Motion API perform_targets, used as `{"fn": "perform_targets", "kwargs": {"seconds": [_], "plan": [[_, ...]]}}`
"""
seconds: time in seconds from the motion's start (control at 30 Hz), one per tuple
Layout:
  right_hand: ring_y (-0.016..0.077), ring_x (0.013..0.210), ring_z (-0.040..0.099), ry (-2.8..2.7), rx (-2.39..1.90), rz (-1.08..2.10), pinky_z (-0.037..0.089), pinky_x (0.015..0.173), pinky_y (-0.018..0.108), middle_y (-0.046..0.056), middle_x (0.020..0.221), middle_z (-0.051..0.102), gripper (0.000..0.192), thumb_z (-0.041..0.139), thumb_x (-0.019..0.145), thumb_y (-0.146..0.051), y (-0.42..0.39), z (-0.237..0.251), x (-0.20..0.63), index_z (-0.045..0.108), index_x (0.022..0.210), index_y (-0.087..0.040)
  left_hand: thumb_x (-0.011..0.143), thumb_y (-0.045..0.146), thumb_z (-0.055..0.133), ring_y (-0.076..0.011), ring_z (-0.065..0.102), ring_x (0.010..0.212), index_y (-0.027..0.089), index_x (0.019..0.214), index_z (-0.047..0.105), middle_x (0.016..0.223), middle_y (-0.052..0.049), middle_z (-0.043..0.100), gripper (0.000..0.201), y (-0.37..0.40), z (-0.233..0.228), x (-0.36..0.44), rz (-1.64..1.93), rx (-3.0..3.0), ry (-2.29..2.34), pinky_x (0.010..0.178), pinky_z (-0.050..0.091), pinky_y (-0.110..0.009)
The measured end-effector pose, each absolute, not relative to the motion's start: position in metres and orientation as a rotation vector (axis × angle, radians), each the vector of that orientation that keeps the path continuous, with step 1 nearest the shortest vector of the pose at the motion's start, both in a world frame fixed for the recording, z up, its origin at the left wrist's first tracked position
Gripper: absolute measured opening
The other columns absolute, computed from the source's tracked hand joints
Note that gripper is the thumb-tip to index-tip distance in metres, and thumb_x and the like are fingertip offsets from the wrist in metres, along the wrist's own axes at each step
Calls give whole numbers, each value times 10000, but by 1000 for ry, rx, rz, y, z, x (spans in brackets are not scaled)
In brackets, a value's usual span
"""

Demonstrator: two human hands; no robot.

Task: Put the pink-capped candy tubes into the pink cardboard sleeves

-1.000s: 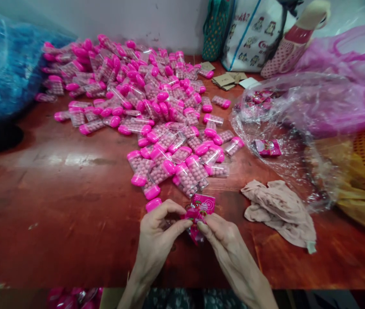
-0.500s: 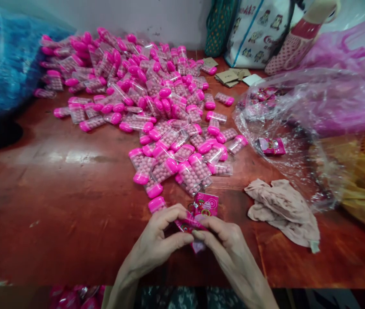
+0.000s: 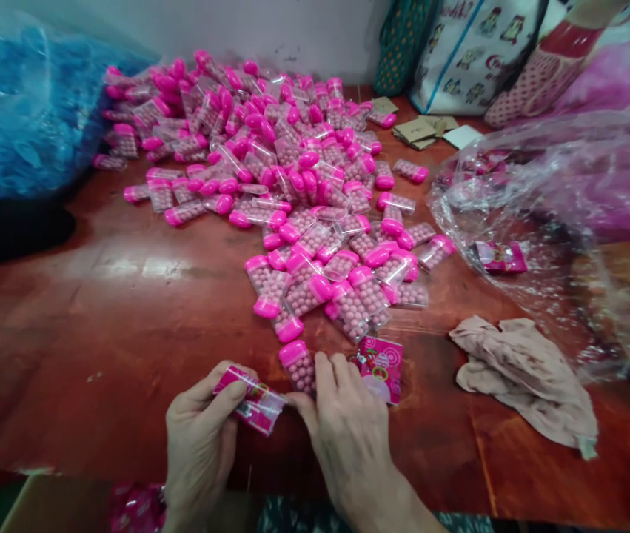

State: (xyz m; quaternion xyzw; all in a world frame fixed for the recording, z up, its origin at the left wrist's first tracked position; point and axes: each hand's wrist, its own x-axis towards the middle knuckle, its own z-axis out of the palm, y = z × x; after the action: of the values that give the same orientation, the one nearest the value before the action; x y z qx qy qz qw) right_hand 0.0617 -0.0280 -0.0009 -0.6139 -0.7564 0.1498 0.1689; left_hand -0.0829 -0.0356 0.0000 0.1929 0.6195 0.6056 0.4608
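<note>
Red-brown and shiny, the wooden table [image 3: 98, 326] sits by a pale wall. A big heap of pink-capped candy tubes [image 3: 292, 170] covers its far side. A blue plastic bag [image 3: 20, 118] is on the left, a clear plastic bag [image 3: 537, 215] on the right, and a beige cloth [image 3: 525, 370] lies near the front. The left hand [image 3: 198, 444] is curled, pinching a pink wrapper [image 3: 252, 403] between thumb and fingers. The right hand [image 3: 348, 437] lies flat, fingers resting on one candy tube [image 3: 297, 364]. A pink sticker sheet [image 3: 382, 359] lies just beside that hand.
</note>
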Motion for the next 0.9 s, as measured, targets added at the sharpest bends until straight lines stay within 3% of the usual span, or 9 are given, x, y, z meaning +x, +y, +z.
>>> {"fn": "perform_targets", "kwargs": {"seconds": [0.07, 0.17, 0.3, 0.43, 0.9], "plan": [[305, 698, 619, -2203, -1792, 353, 462, 508, 348, 139, 809, 658, 217, 679, 771, -258, -28, -7, 51, 623, 927, -117, 530, 185, 789, -120, 577, 590, 141, 595, 720, 610, -17, 662, 105, -31, -1, -81, 1536, 389, 1594, 559, 485, -194], [270, 689, 629, -2069, -1778, 593, 470, 542, 330, 100, 778, 663, 58, 589, 815, -159, -31, -9, 51, 598, 872, -161, 527, 193, 793, -110, 586, 576, 150, 602, 724, 596, -7, 671, 110, -23, -2, -76, 1600, 336, 1588, 569, 495, -191], [178, 609, 609, -1513, -1678, 1281, 465, 568, 263, 22, 709, 646, 98, 552, 858, -269, -31, 1, 76, 573, 909, -189, 534, 186, 800, -99, 590, 565, 164, 625, 729, 592, 7, 676, 117, -17, -3, -72, 1697, 328, 1549, 569, 499, -185], [132, 586, 530, -1167, -1491, 1639, 409, 490, 206, -6, 674, 569, 216, 565, 837, -388, -31, 15, 89, 596, 898, -183, 561, 191, 795, -100, 584, 571, 165, 633, 724, 595, 18, 662, 104, -13, -3, -66, 1741, 354, 1533, 562, 492, -191], [107, 552, 453, -1046, -1438, 1718, 343, 474, 194, -27, 623, 523, 206, 596, 798, -372, -33, 22, 89, 640, 845, -176, 615, 197, 773, -82, 562, 579, 183, 653, 727, 590, 40, 645, 62, -7, -4, -42, 1744, 433, 1472, 581, 460, -172]]}}
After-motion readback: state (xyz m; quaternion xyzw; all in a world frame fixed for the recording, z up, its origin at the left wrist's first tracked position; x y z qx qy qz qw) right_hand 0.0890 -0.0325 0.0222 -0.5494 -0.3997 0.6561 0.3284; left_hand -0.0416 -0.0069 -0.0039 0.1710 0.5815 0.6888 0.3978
